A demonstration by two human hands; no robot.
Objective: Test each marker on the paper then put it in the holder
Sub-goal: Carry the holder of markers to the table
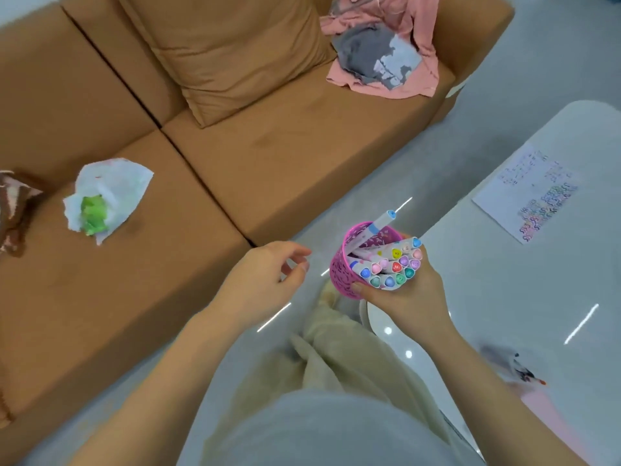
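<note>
My right hand (408, 294) grips a pink cut-out holder (349, 267), tilted toward me above the floor by the table edge. Several white markers (393, 264) with coloured caps fill it, and one blue-capped marker (383, 222) sticks out at the far side. My left hand (268, 277) hovers just left of the holder with loosely curled fingers and holds nothing. The test paper (527, 193), covered in coloured squiggles, lies on the white table (504, 280) to the right.
A tan sofa (235, 156) fills the left and back, with a cushion (228, 52), pink and grey clothes (386, 52) and a white wrapper with something green (100, 200). Small items (524, 371) lie at the table's near right. My legs are below.
</note>
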